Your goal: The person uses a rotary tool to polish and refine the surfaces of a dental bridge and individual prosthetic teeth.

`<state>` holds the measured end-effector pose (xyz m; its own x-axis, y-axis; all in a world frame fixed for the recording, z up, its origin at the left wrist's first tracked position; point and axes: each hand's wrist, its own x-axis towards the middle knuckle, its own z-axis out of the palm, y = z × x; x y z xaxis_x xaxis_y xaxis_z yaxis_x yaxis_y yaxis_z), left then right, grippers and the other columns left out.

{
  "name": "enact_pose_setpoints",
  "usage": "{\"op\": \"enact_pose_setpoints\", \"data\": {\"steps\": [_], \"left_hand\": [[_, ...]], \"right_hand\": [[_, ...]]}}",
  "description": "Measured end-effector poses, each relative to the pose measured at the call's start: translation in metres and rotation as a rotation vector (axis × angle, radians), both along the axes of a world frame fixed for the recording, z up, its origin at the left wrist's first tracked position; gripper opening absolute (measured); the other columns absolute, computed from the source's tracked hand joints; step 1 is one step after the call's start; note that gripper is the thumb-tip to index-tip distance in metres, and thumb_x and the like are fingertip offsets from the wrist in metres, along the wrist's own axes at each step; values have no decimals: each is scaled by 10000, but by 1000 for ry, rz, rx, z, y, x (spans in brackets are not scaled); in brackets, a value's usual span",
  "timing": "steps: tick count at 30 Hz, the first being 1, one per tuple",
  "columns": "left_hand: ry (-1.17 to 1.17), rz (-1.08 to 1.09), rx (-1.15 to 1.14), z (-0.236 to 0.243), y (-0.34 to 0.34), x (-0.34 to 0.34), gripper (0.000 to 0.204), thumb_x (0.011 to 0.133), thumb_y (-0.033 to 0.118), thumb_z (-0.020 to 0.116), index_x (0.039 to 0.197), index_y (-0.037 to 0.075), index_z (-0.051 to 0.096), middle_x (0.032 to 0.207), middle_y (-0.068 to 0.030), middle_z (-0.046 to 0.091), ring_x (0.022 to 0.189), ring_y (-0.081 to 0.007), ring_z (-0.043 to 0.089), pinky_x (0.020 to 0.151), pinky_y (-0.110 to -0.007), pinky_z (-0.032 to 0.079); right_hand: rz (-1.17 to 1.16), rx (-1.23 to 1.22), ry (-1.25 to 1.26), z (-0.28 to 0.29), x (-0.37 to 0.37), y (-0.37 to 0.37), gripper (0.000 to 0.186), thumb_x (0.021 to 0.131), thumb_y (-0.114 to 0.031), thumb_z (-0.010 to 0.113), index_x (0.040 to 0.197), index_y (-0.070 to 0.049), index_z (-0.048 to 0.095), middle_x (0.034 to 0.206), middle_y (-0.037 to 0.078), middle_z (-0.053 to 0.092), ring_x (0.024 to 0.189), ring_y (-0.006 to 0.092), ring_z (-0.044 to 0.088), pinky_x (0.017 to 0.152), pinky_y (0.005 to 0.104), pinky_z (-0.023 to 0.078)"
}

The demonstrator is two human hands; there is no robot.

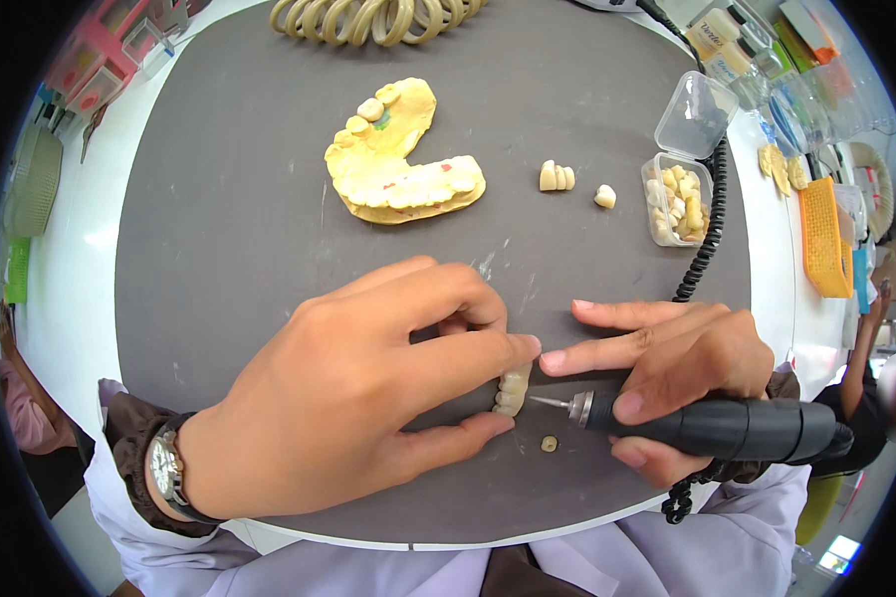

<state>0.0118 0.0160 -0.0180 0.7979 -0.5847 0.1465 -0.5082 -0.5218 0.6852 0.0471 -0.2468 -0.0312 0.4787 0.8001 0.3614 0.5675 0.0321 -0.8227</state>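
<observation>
My left hand (pixel 368 368) is closed on a dental bridge (pixel 511 391), a short row of off-white teeth, gripped between thumb and fingers just above the mat. Part of the bridge is hidden under the fingertips. My right hand (pixel 682 363) grips a black rotary handpiece (pixel 737 430) like a pen, with two fingers stretched toward the left fingertips. The handpiece's thin pointed bur (pixel 550 402) aims left at the bridge, a small gap apart. Below the bur lies a tiny tooth-coloured crown (pixel 549 444) on the mat.
A yellow dental arch model (pixel 398 204) stands farther back on the grey mat (pixel 219 199). Right of it lie a joined crown piece (pixel 557 177) and a single crown (pixel 605 196). An open clear box (pixel 679 239) holds several teeth, beside the handpiece's coiled black cord (pixel 705 261). A beige coiled hose (pixel 368 25) lies behind.
</observation>
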Motion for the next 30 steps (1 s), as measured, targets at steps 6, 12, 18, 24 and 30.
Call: {"op": "enact_pose_setpoints", "data": {"steps": [6, 12, 18, 24, 30], "left_hand": [[-6, -3, -40, -6, 2, -1, 437, 664, 136, 869, 1086, 120, 760, 945, -21, 644, 749, -171, 592, 625, -282, 483], [-15, -63, -47, -8, 3, 3, 461, 654, 142, 872, 1097, 106, 746, 946, -16, 623, 718, -169, 548, 610, -281, 467], [11, -95, 12, -5, 6, 8, 482, 656, 134, 867, 1122, 120, 744, 924, -9, 608, 709, -161, 527, 600, -278, 455], [28, -79, 8, -4, 6, 5, 477, 675, 128, 855, 1139, 121, 741, 911, -5, 606, 710, -158, 528, 601, -272, 454], [29, -86, 23, -4, 8, 5, 471, 694, 144, 853, 1151, 123, 739, 914, -4, 610, 734, -158, 550, 606, -272, 470]], "right_hand": [[-20, -65, -146, 3, -12, 5, 350, 741, -52, 803, 1007, -42, 576, 633, 81, 648, 991, 439, 710, 1054, 652, 406], [-3, -31, -183, -2, -12, 3, 300, 782, -49, 778, 1011, -49, 583, 617, 85, 651, 988, 435, 713, 1059, 700, 358], [43, -34, -150, -4, -8, 2, 257, 805, -52, 770, 988, -49, 590, 622, 85, 660, 983, 426, 717, 1081, 706, 321], [35, -51, -176, -2, -10, 4, 234, 816, -54, 765, 974, -50, 593, 622, 85, 658, 973, 416, 722, 1071, 717, 326], [29, -59, -175, -1, -12, 6, 235, 815, -49, 767, 976, -60, 596, 615, 81, 644, 972, 419, 722, 1040, 746, 338]]}}
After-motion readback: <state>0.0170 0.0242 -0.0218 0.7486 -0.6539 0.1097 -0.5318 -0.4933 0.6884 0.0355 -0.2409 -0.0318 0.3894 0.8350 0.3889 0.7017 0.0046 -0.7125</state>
